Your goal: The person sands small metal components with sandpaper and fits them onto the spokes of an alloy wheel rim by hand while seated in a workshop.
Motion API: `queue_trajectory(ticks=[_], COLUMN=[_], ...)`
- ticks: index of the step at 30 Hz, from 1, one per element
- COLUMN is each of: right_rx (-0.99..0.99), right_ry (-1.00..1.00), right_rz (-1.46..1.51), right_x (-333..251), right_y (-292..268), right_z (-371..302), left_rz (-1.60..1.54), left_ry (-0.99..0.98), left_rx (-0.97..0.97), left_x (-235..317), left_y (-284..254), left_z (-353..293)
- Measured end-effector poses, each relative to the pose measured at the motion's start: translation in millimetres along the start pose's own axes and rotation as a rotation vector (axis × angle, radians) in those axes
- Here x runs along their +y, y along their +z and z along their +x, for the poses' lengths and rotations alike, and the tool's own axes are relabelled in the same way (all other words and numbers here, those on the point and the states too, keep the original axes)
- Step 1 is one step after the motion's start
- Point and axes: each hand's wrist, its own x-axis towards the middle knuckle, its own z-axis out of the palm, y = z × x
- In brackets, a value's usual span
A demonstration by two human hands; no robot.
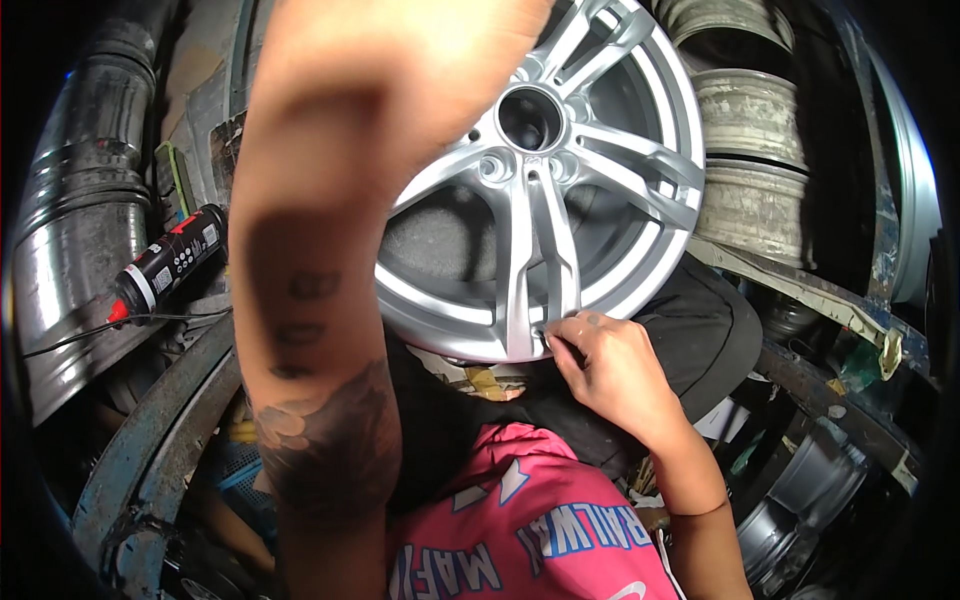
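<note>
A silver alloy wheel (517, 265) with split spokes and a round centre hole lies face up in front of me, its near edge by my lap. At its near rim my right hand (612, 358) is closed, thumb and index finger pinched together against the outer end of a spoke. Whatever sits between those fingertips is too small to make out. My left forearm (310, 230) rises large and close across the left of the view, covering part of the wheel. Of my left hand (465, 50) only the part near the wrist shows; its fingers lie beyond the upper edge.
Left of my forearm lies a black tube (172, 262) with a red tip, near shiny stacked rims (85, 210). Worn, dusty rims (750, 125) are stacked at right. A chipped blue metal frame (165, 425) stands at lower left, and more rims (815, 475) sit at lower right.
</note>
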Motion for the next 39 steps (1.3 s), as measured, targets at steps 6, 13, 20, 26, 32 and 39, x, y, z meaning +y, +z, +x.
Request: queue_trajectory(ticks=[6,13,20,26,32,39], right_rx=[-0.036,0.014,-0.013,0.01,0.009,0.031], right_ry=[0.005,0.005,0.021,0.019,0.023,0.011], right_rz=[-0.062,-0.001,0.009,0.036,0.04,0.039], right_x=[0,0,1,1,1,1], right_y=[0,0,-2,-3,-2,0], right_z=[2,0,1,-2,-2,-2], left_rz=[0.093,0.215,0.136,0.114,0.089,0.09], left_ry=[0.035,0.134,0.087,0.077,0.072,0.071], left_rx=[0.013,0.319,0.392,0.422,0.432,0.45], left_x=[3,-11,-27,-31,-36,-35], left_y=[6,-1,-24,-31,-33,-42], left_z=[-5,-8,-3,-3,-2,-3])
